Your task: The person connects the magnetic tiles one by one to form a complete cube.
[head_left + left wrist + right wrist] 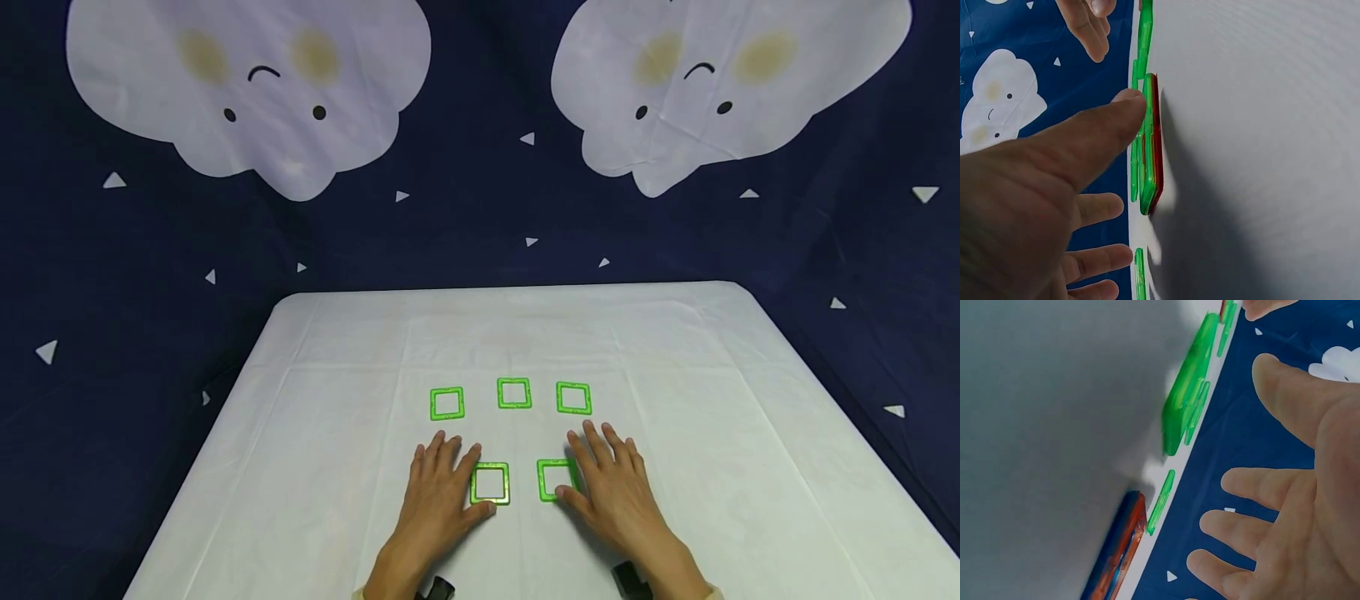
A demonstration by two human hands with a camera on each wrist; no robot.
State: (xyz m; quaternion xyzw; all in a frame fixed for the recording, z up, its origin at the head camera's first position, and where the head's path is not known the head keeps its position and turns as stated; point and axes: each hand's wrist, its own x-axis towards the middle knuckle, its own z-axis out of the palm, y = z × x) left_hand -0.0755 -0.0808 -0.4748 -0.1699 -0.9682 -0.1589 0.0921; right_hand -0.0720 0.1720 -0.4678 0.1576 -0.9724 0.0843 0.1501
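Observation:
My left hand (437, 492) is spread above the table, fingers fairly straight. Its thumb and index finger overlap the edges of a green square magnetic tile (491, 466), an open frame. In the left wrist view a red layer (1159, 147) lies under the green tile (1149, 156), near the thumb tip. My right hand (615, 492), fingers apart, partly covers a second green square tile (542, 481). The right wrist view shows the thumb apart from that green tile (1186, 394). An orange-and-blue tile stack (1132, 540) also appears there; the head view does not show it.
Farther back lie three more green square tiles, at left (434, 405), middle (514, 406) and right (573, 411). They rest on a white-covered table (337, 467). Behind it hangs a dark blue cloth (465, 242) with clouds and small white triangles.

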